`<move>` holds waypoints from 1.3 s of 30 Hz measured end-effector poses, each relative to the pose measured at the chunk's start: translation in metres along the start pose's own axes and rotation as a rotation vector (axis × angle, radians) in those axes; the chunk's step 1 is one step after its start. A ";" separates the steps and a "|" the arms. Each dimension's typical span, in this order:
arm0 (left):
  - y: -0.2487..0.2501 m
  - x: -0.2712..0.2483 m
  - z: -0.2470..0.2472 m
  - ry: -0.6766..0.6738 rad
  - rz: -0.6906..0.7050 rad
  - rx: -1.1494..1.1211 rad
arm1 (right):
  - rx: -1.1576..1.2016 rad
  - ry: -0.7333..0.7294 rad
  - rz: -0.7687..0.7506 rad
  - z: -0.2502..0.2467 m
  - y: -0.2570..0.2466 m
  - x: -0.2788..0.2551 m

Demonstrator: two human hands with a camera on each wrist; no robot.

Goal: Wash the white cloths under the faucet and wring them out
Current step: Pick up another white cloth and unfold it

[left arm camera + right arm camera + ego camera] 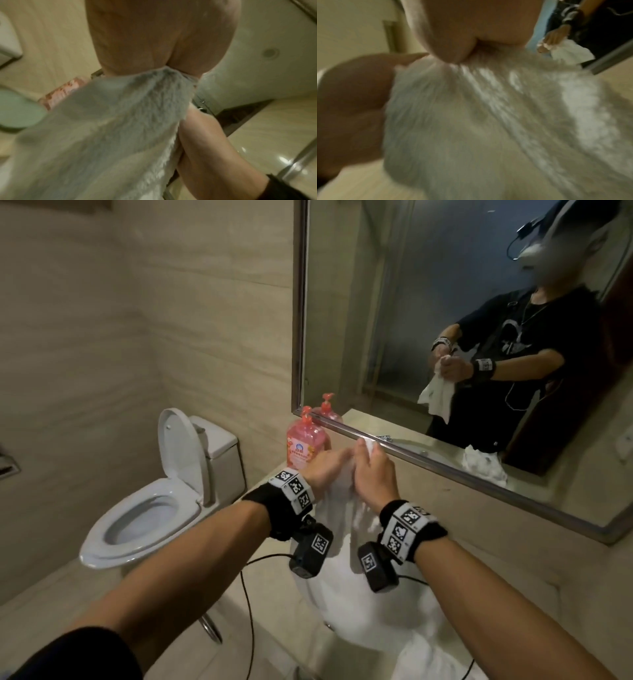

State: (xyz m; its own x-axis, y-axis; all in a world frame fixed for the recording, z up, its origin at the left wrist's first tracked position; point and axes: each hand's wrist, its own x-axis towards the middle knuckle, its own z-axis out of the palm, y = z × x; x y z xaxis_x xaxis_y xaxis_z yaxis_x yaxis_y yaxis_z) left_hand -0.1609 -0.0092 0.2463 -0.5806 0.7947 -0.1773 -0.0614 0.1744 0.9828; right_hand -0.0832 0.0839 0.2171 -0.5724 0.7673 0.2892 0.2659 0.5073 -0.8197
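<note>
Both hands up in front of the mirror (445,302), working one white cloth (337,508) between them, above the counter (496,563).

Left hand (327,470): fingers curled round the upper part of the cloth, gripping it. Left wrist view confirms: cloth (106,128) comes out bunched from under the palm (161,37) and fans downward.

Right hand (371,474): fingers closed on the top end of the same cloth, a small white tip poking out above the knuckles. Right wrist view is blurred, but the cloth (479,121) is gathered to a tight neck right at the palm (471,27), so it looks pinched there; left hand (351,88) sits beside it, touching the fabric.

The two hands are touching or nearly so, side by side. The rest of the cloth hangs loose below the wrists, over a white mass at the counter edge; cannot tell if that is a basin or more fabric.

The mirror reflection shows the same grip: both fists on the cloth, tail hanging free. It also shows a second crumpled white cloth (484,465) lying on the counter, well apart from the hands.

Pink pump bottle (305,445) stands on the counter at the wall, just beyond the left hand. Toilet (164,484) with lid up to the left.
</note>
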 end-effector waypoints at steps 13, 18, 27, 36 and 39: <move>0.001 0.000 -0.070 -0.246 0.051 1.006 | -0.584 -0.722 -0.334 -0.049 0.016 0.021; -0.006 -0.004 -0.073 -0.149 -0.049 0.301 | 0.104 -0.598 0.147 -0.051 0.043 0.015; -0.015 0.004 -0.004 0.093 -0.015 0.032 | 0.345 -0.034 0.219 0.025 0.003 -0.021; -0.009 0.004 -0.006 0.060 0.058 0.251 | 0.272 0.022 0.148 0.028 -0.001 -0.025; -0.016 -0.001 -0.014 -0.040 -0.022 0.174 | 0.233 -0.055 0.174 0.012 0.006 -0.012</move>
State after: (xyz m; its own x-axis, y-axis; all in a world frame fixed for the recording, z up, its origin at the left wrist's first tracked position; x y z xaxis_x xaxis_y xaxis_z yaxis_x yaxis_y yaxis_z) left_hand -0.1710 -0.0212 0.2320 -0.5474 0.8116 -0.2040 0.0701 0.2873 0.9553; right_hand -0.0842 0.0733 0.2027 -0.5768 0.8091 0.1128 0.1815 0.2616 -0.9480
